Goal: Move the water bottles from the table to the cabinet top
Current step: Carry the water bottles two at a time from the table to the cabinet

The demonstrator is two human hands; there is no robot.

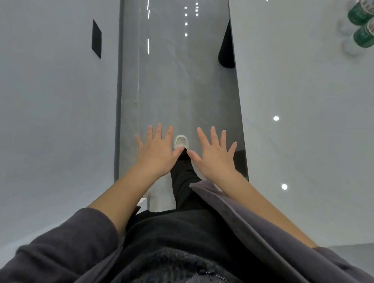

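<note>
Two clear water bottles with green and white labels (366, 32) stand close together at the far right of a glossy white table (304, 104). My left hand (155, 152) and my right hand (215, 157) are held out flat, palms down, fingers spread, over the grey floor strip between the two white surfaces. Both hands hold nothing and are far from the bottles. A flat white surface (48, 100) on my left could be the cabinet top; I cannot tell.
A narrow grey tiled floor aisle (181, 75) runs ahead between the left surface and the table. A black rectangle (97, 39) lies on the left surface. A dark table leg (227, 47) stands under the table edge. My white shoe (181, 141) shows below the hands.
</note>
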